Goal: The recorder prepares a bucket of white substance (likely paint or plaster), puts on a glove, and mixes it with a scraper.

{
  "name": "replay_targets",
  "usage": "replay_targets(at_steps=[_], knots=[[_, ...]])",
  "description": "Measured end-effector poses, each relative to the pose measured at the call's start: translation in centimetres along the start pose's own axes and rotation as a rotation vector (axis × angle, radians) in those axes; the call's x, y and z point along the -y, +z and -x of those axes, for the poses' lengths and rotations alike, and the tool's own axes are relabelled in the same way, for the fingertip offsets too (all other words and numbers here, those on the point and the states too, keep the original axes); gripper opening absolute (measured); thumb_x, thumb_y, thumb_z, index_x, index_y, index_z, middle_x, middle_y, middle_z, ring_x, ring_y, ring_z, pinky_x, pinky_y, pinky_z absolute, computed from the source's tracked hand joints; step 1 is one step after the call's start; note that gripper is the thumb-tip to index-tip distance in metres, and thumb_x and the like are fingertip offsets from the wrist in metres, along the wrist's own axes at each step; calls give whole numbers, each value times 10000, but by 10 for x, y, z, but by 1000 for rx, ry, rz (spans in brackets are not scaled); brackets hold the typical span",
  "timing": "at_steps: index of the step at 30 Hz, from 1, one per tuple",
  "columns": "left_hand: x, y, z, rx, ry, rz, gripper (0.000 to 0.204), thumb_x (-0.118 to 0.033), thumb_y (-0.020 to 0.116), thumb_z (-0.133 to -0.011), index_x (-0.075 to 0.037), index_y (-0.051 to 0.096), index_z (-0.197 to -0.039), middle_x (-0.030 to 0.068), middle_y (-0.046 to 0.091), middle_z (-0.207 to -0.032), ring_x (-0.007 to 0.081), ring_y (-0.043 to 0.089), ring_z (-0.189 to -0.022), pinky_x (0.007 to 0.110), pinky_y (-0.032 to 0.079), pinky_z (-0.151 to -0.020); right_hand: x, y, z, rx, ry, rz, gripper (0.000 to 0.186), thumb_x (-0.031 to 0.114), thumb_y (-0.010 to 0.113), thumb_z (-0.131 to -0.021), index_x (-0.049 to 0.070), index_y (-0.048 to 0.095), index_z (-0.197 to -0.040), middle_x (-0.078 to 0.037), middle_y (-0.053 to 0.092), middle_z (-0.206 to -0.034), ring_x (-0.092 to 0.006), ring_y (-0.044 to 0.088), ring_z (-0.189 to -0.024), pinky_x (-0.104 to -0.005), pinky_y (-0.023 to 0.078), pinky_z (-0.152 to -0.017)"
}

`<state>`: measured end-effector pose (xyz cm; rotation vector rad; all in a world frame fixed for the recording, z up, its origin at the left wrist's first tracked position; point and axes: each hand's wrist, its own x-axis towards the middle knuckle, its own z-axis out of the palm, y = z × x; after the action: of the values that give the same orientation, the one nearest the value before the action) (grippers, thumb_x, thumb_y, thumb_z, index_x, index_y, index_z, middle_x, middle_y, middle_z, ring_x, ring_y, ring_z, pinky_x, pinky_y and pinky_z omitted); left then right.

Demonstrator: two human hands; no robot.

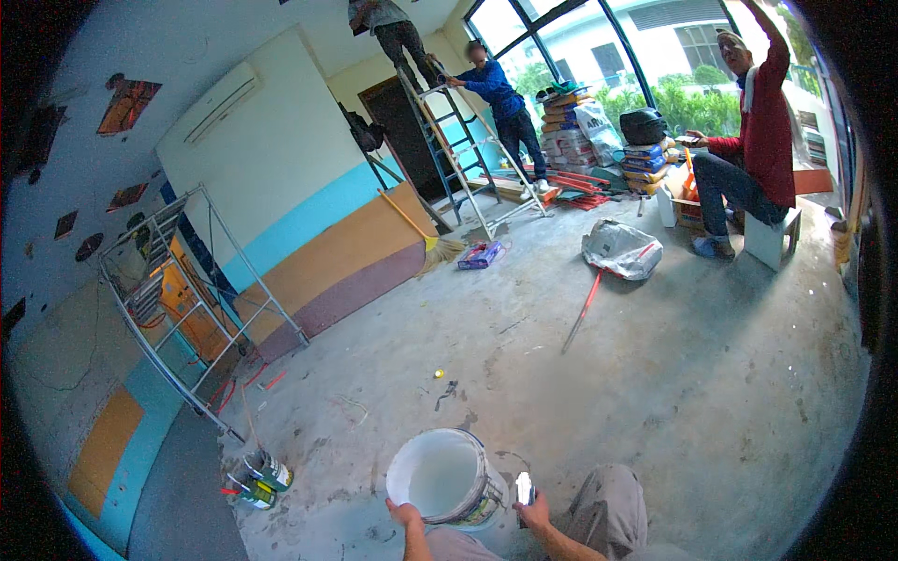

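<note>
A white plastic bucket [441, 479] with white paint inside stands on the concrete floor right in front of me. My left hand [405, 513] touches its near rim at the lower left. My right hand [534, 510] is to the right of the bucket and grips a small white and dark object [524, 488], held upright beside the bucket's rim. My knee in grey trousers [606, 505] shows just to the right of that hand.
Two small paint cans [258, 479] lie at the left. A metal scaffold frame [192, 309] leans on the left wall. A broom [426, 238], a ladder [463, 159] with people on and beside it, a plastic bag [621, 249], a red-handled pole [582, 310] and a seated person [748, 150] are farther back.
</note>
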<state>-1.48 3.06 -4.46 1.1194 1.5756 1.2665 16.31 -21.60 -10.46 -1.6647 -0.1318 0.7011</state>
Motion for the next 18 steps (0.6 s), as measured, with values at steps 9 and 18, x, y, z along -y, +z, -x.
replay_targets(at_steps=[9, 18], knots=[[26, -1, -28, 127, -10, 265, 556, 53, 343, -825, -13, 295, -1375, 202, 513, -1238, 325, 555, -1054, 393, 455, -890, 14, -4, 12, 61, 47, 32, 785, 199, 791, -608, -16, 399, -1253, -189, 552, -1159, -302, 550, -1056, -373, 433, -910], [-13, 6, 12, -55, 8, -26, 580, 89, 392, -778, -53, 357, -1339, 160, 566, -1177, 295, 563, -1028, 377, 459, -864, 27, -8, 13, 67, 83, 55, 785, 224, 794, -611, -8, 417, -1259, -193, 558, -1177, -309, 545, -1086, -379, 427, -921]])
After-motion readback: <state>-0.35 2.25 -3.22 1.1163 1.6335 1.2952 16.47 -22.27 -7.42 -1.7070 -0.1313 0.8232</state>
